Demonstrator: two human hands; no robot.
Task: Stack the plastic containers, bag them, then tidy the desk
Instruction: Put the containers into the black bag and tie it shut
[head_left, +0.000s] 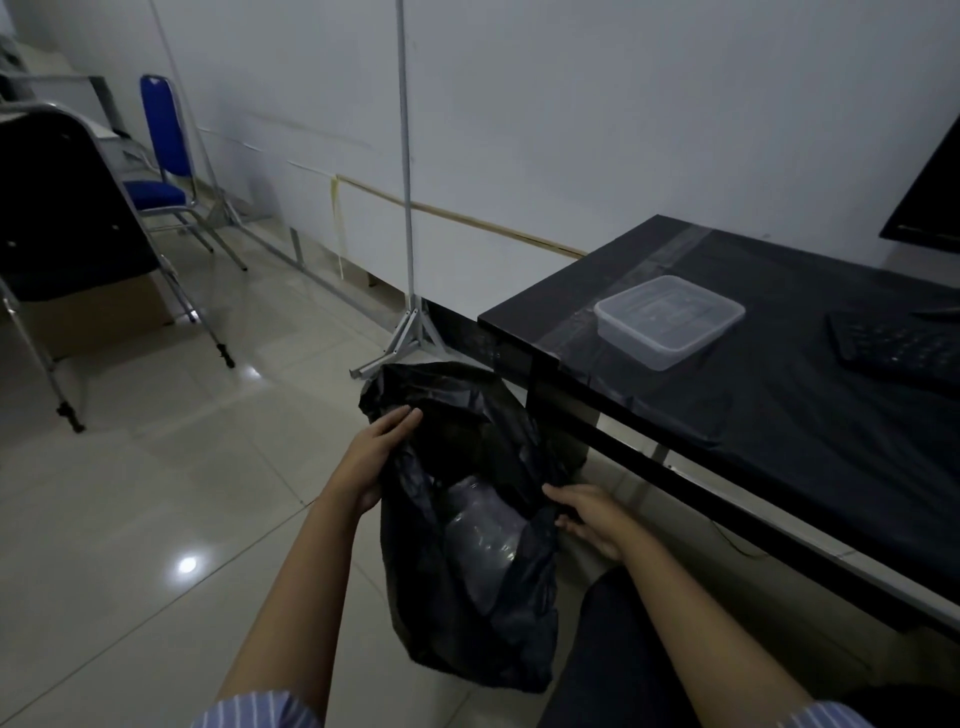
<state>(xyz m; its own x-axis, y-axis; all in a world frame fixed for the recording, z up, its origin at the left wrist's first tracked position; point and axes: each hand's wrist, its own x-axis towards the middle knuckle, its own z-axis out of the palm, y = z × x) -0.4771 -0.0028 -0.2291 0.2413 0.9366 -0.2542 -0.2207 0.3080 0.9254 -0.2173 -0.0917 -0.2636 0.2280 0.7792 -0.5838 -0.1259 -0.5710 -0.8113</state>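
Note:
A black plastic bag stands on the tiled floor beside the desk, its mouth held wide. Clear plastic containers show inside it. My left hand grips the bag's left rim. My right hand grips the right rim. One more clear plastic container, lid on, rests on the black desk near its left end.
A black keyboard lies to the right of the container on the desk. A metal stand rises by the desk's corner. A blue chair and a black chair are at the left.

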